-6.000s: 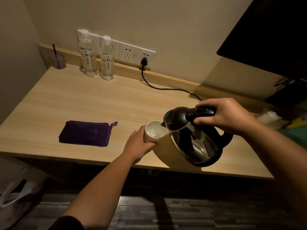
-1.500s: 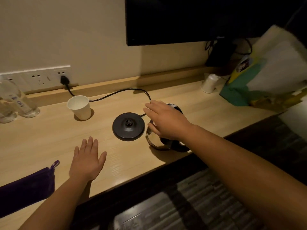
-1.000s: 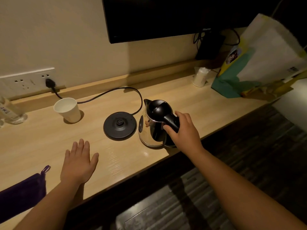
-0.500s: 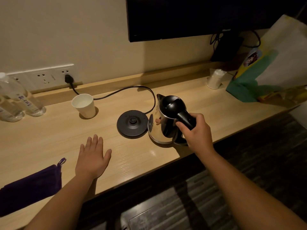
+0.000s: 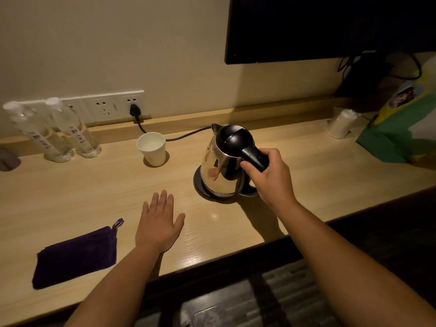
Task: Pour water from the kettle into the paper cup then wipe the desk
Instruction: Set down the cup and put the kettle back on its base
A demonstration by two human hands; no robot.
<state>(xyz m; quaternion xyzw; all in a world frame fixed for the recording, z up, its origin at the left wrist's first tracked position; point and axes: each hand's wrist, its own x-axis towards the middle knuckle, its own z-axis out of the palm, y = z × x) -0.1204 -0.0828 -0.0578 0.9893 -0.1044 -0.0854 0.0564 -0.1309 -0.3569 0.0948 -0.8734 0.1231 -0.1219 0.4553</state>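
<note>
Now the right hand (image 5: 271, 178) has its grip closed around the black handle of the kettle (image 5: 224, 161). The kettle stands upright on its round black base (image 5: 200, 185), which lies on the wooden bench (image 5: 82, 192), and its spout points toward the back wall. A black cord (image 5: 184, 136) runs from behind the kettle to a plug in the white wall socket strip (image 5: 113, 107).

The left hand (image 5: 158, 223) lies flat on the bench with the palm down and the fingers spread; it holds nothing. Just to its left lies the folded purple cloth (image 5: 75, 253), close to the front edge of the bench, with a small loop at its corner.

The paper cup (image 5: 152, 148) stands upright near the back of the bench, to the left of the kettle and apart from it. I cannot tell how much water is inside. Further left, two clear water bottles (image 5: 59, 133) stand side by side against the back ledge.

On the far right of the bench there is a stack of wrapped cups (image 5: 342, 123) and a green and yellow bag (image 5: 401, 128). A dark screen (image 5: 318, 27) hangs on the wall above.
</note>
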